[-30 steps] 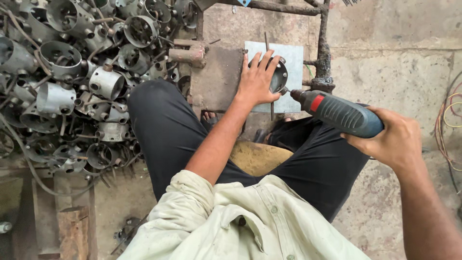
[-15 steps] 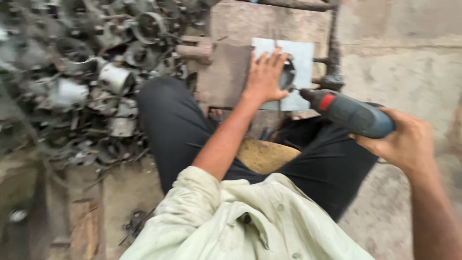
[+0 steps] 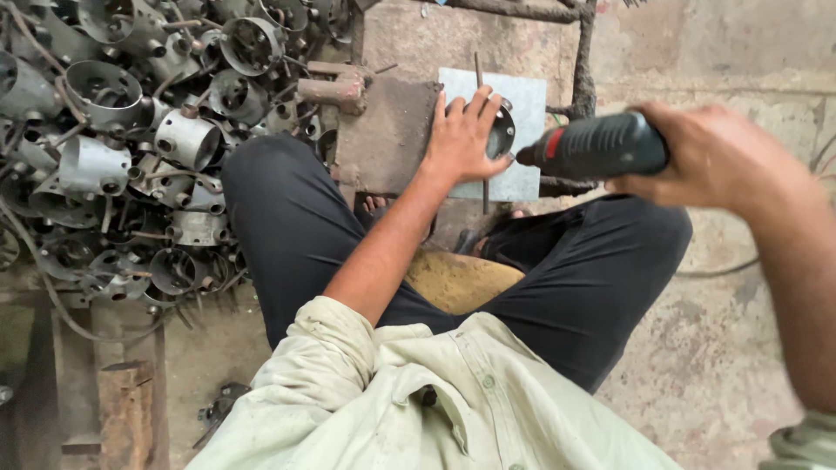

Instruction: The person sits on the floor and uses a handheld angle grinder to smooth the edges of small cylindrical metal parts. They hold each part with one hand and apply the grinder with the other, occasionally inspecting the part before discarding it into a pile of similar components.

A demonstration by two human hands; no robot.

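From the head camera, looking down over my pale shirt and black trousers: my left hand (image 3: 464,135) lies flat with fingers spread, pressing a round dark metal ring (image 3: 500,132) onto the grey sheet plate (image 3: 522,96). The ring shows only at the hand's three o'clock edge; the rest is under my palm. The hand is open and flat, not closed around anything.

My right hand (image 3: 714,157) is wrapped tight around the grip of the power drill (image 3: 596,146), whose dark body has a red band near the nose. The nose points toward nine o'clock and ends just beside the ring, close to my left fingertips; whether the tip touches metal I cannot tell.

At ten o'clock from the plate a rusty block (image 3: 385,130) lies against it, and farther that way sits the heap of grey metal housings (image 3: 131,130).

Compared with half a second ago, the drill lies more level and its nose is nearer the ring; my left hand keeps its place, and the view is sharp again.
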